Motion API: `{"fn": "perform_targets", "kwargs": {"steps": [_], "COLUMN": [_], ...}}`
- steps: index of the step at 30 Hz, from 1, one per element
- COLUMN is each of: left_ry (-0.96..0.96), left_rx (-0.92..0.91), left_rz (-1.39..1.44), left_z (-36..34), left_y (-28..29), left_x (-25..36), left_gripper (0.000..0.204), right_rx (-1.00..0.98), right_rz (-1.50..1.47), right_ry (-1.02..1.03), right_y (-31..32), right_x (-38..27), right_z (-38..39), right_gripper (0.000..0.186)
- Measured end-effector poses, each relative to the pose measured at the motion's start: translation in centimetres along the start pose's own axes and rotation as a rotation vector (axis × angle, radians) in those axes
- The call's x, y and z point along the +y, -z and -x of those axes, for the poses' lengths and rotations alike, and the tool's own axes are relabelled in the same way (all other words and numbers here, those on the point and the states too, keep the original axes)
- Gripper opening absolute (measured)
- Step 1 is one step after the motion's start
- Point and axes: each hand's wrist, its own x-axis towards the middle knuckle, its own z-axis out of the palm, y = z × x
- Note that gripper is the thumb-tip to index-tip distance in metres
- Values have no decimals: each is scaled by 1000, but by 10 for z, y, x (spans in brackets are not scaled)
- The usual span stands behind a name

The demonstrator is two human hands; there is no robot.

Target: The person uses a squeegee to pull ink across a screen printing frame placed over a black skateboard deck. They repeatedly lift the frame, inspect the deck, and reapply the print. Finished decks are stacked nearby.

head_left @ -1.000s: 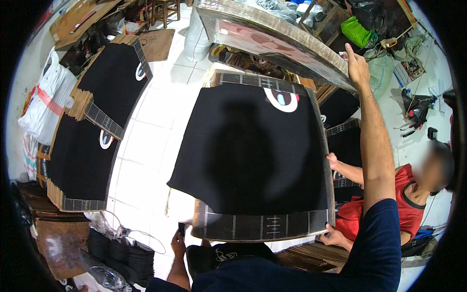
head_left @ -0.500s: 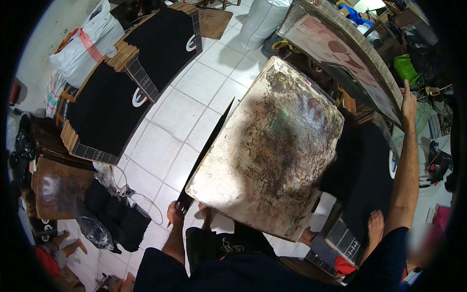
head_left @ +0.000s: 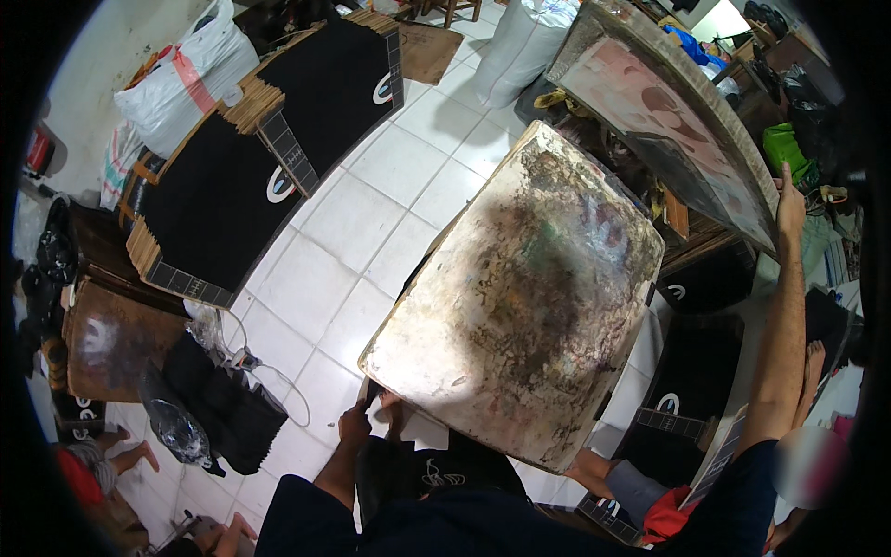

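In front of me stands a paint-stained, off-white rectangular board [head_left: 501,306], tilted across the view. My left hand [head_left: 354,423] is closed on the edge of a thin dark panel [head_left: 370,388] at the board's near left corner; most of that panel is hidden under the board. My right arm reaches far to the right. There my right hand [head_left: 790,206] grips the near end of a framed printing screen [head_left: 664,102], which is raised on a slant beyond the board. Its mesh shows a faded pinkish pattern.
At left lie stacks of black-covered panels [head_left: 223,200] with printed eye shapes. Another black panel [head_left: 698,357] lies right of the board. White sacks [head_left: 524,51] stand behind. A cable [head_left: 292,390] crosses the tiled floor. Other people's bare legs [head_left: 139,455] show at lower left and right.
My left hand has shifted slightly right, and the dark panel has slid mostly under the stained board. At right, a person has moved and the black panels have changed position. My right hand still grips the screen.
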Motion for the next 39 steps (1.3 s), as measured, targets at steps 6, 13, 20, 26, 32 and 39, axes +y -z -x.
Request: {"fn": "perform_targets", "kwargs": {"steps": [6,13,20,26,32,39], "left_ry": [0,30,36,-150,151,128], "left_rx": [104,82,3,245,382,608], "left_rz": [-66,23,414,-94,0,-20], "left_z": [-9,-6,-7,-2,-17,-69], "left_y": [-6,-5,10,21,-18,47], "left_x": [-6,-20,-35,-19,-26,-21], "left_gripper": [42,34,37,36,29,30], "right_rx": [14,-37,-41,-25,-50,26], "right_rz": [-144,-223,-140,-119,-193,-159], "right_ry": [6,-47,-53,-86,-20,30], "right_y": [-2,-2,-1,-1,-1,-4], "right_x": [2,9,21,37,44,36], "right_z": [-3,-13,-24,-37,-41,-41], "right_gripper": [82,82,84,84,79,75]}}
